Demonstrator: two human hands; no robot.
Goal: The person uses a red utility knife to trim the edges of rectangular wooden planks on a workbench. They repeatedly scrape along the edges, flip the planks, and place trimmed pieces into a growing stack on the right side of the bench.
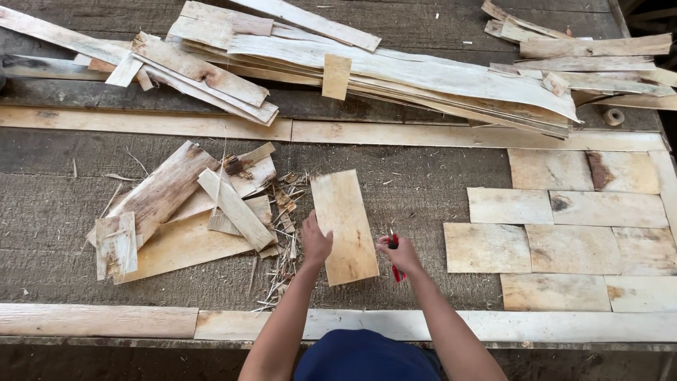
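Fingers [308,224] of the left hand [315,242] bunched together, tips pressed on the left edge of a pale rectangular wood sheet [345,227]. Sheet lies flat on the grey worktable [423,190], near its middle, long side running away from the person, slightly slanted. Right hand [400,255] sits just beside the sheet's lower right corner, fingers curled tight around a small red-handled cutter [394,248]; tip of the tool points up from the fist, red handle showing below it. Cannot tell whether the blade meets the wood.

Left of the sheet: a loose heap of offcuts [183,212], with splinters [282,254] scattered between heap and sheet. Right of the sheet, apart from it: trimmed rectangular pieces [564,233] laid edge to edge in rows. Far side of the table: a long stack of thin wood strips [395,70], overlapping. A small roll [613,116] rests at the stack's right end. Pale wood battens [451,324] run along the near edge and across the middle of the table. Dark blue cap at bottom centre.
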